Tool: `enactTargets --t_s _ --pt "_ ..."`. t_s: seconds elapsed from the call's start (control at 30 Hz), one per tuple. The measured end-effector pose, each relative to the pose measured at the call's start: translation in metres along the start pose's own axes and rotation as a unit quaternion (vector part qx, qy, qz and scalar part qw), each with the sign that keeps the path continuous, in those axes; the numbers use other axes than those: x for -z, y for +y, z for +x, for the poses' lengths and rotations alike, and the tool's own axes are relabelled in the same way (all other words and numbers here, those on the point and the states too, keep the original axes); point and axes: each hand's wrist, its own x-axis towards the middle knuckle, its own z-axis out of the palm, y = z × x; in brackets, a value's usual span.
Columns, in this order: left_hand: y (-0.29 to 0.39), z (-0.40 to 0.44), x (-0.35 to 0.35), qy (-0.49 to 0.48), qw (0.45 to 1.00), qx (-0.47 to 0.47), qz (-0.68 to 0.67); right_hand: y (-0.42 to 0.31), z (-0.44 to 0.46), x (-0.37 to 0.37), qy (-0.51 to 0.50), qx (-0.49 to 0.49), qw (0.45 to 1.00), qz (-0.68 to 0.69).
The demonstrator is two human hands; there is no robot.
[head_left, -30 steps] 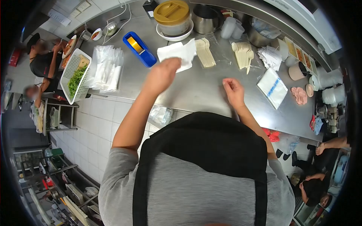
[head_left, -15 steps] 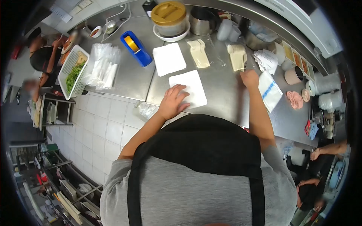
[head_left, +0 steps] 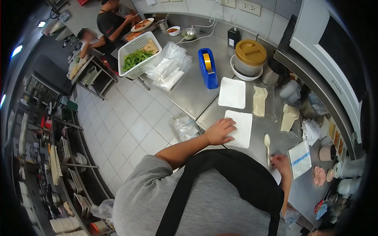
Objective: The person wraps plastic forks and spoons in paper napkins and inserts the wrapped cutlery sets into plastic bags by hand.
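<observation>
My left hand (head_left: 221, 131) lies with its fingers spread over the left edge of a white paper napkin stack (head_left: 241, 129). My right hand (head_left: 282, 164) is closed, with the fingertips pinching the handle end of a pale cream plastic spoon (head_left: 267, 144). The spoon's bowl points away from me, above the steel table. Part of a white item (head_left: 277, 176) shows beneath my right hand; I cannot tell what it is. A second white napkin stack (head_left: 232, 93) lies farther back. Two bundles of pale cutlery, a left one (head_left: 259, 103) and a right one (head_left: 289, 118), lie in clear plastic.
A blue tape dispenser (head_left: 208, 70) and a yellow-lidded tub (head_left: 250, 59) stand at the back. Plastic bags (head_left: 168, 67) and a white basket of greens (head_left: 123, 67) are on the left. A blue-striped white packet (head_left: 300, 159) lies right. Co-workers (head_left: 112, 23) work at the far left.
My right hand has come back from the right cutlery bundle towards me, now with a spoon. My left hand stays on the napkin stack. The head view has turned left.
</observation>
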Motion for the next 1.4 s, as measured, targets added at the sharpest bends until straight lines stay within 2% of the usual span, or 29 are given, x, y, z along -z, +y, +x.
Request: enactTargets --t_s 0.03,0.1,0.17,0.23,0.33,0.43,0.53,0.6,0.63,0.73,0.83,0.93,1.03,1.13,1.27,1.33,1.4 --pt "0.0 0.0 0.0 0.0 1.0 0.001 -0.001 -0.009 0.01 -0.003 0.035 0.053 0.996 -0.066" --pt "0.0 0.0 0.0 0.004 1.0 0.001 0.0 -0.039 0.035 -0.015 0.109 0.091 0.984 -0.111" --pt "0.0 -0.001 -0.001 0.012 1.0 -0.001 0.002 -0.062 0.065 -0.03 0.144 0.181 0.963 -0.14" --pt "0.0 -0.002 -0.001 0.012 1.0 0.0 -0.006 -0.053 0.109 -0.048 0.201 0.263 0.917 -0.223" --pt "0.002 -0.003 -0.001 0.011 1.0 -0.001 -0.004 -0.064 0.138 -0.072 0.352 0.274 0.822 -0.354" --pt "0.002 -0.001 0.002 0.007 1.0 -0.003 0.0 -0.076 0.143 -0.08 0.341 0.17 0.868 -0.318" --pt "0.002 -0.003 0.001 0.007 1.0 -0.004 0.001 -0.061 0.164 -0.073 0.252 0.097 0.942 -0.2" --pt "0.0 -0.002 0.0 0.009 1.0 -0.006 0.002 -0.049 0.173 -0.07 0.239 0.118 0.953 -0.146" --pt "0.0 -0.002 0.0 0.009 1.0 -0.006 0.001 -0.044 0.175 -0.069 0.232 0.127 0.957 -0.12" --pt "0.001 -0.002 -0.001 0.009 1.0 -0.007 0.003 -0.055 0.166 -0.076 0.311 0.177 0.882 -0.306" --pt "0.002 -0.001 0.002 0.007 1.0 -0.003 0.003 -0.078 0.157 -0.092 0.361 0.144 0.851 -0.353" --pt "0.002 -0.002 0.002 0.005 1.0 0.0 0.002 -0.107 0.148 -0.087 0.29 0.049 0.897 -0.328" --pt "0.002 -0.001 0.002 0.005 1.0 0.0 -0.001 -0.085 0.177 -0.083 0.273 0.019 0.922 -0.274" --pt "0.0 -0.002 0.001 0.004 1.0 0.0 0.001 -0.065 0.196 -0.072 0.223 0.019 0.955 -0.197" --pt "0.0 -0.002 0.002 0.003 1.0 -0.002 -0.004 -0.048 0.205 -0.059 0.219 0.076 0.962 -0.141" --pt "0.0 -0.001 0.002 0.002 1.0 -0.002 -0.001 -0.048 0.185 -0.05 0.235 0.078 0.963 -0.11" --pt "0.0 -0.001 0.001 0.001 1.0 -0.003 0.001 -0.032 0.168 -0.041 0.227 0.12 0.966 -0.041"
